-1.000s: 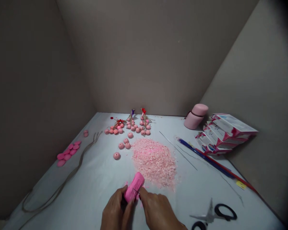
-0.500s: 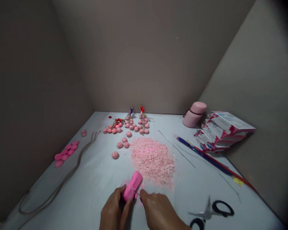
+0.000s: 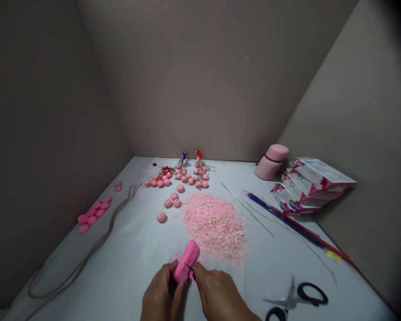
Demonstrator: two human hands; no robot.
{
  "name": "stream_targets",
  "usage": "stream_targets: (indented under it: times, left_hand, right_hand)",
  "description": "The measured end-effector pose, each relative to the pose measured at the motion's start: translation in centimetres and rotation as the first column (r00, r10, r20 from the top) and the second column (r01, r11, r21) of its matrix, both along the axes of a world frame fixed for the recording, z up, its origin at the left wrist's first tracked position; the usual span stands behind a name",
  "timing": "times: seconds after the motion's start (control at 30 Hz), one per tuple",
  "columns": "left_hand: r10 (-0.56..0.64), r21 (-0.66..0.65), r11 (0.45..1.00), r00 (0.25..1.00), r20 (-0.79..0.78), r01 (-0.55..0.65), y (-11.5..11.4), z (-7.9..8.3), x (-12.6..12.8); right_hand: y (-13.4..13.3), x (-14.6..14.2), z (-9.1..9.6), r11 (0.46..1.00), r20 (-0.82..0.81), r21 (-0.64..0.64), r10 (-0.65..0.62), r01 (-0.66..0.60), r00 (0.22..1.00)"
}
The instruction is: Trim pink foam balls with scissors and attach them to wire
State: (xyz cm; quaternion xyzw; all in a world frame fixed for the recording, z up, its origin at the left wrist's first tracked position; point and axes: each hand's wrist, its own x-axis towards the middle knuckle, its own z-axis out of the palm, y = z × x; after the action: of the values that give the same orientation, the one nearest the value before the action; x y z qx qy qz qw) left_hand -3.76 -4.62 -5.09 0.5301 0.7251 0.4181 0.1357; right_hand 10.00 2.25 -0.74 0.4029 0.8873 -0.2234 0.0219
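My left hand (image 3: pixel 162 292) is closed around the lower end of a bright pink soap bar (image 3: pixel 186 261), held tilted above the white table (image 3: pixel 130 254). My right hand (image 3: pixel 217 294) pinches a thin dark blade or needle (image 3: pixel 189 267) whose tip rests against the bar's side. Just beyond the bar lies a heap of pink shavings (image 3: pixel 215 225).
Round pink beads (image 3: pixel 169 203) and beaded twine bundles (image 3: pixel 187 174) lie at the back. Pink discs (image 3: pixel 93 214) and loose twine (image 3: pixel 87 254) are on the left. Scissors (image 3: pixel 296 298), thin rods (image 3: pixel 287 220), stacked boxes (image 3: pixel 312 185) and a pink cylinder (image 3: pixel 270 162) are on the right.
Both hands and the soap bar stay almost in place; the right fingers and thin tool shift slightly along the bar. The view wobbles a little.
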Motion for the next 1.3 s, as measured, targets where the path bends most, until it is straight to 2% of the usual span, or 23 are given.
stream_targets:
  times: [0.2,0.67,0.97,1.1,1.3]
  left_hand:
    - [0.028,0.021,0.999,0.999,-0.027,-0.027,0.0,-0.2,0.0]
    - [0.017,-0.021,1.0,0.998,-0.056,-0.018,0.0,0.0,-0.1]
    - [0.007,0.001,1.0,0.999,-0.048,-0.007,0.1,0.5,-0.1]
    - [0.002,-0.008,1.0,0.999,-0.047,-0.002,0.1,0.0,-0.1]
    - [0.011,0.004,1.0,0.997,-0.074,-0.01,0.1,-0.5,-0.1]
  right_hand:
    - [0.1,0.0,0.3,0.998,0.003,-0.057,0.024,-0.024,1.0]
    - [-0.3,0.4,0.1,1.0,0.139,0.007,-0.007,0.006,0.99]
    - [-0.4,0.2,0.1,1.0,0.114,-0.001,-0.026,0.026,0.993]
    - [-0.2,0.0,0.2,1.0,0.094,0.009,-0.011,0.01,0.995]
    - [0.1,0.2,0.1,0.999,0.065,-0.043,0.018,-0.015,0.998]
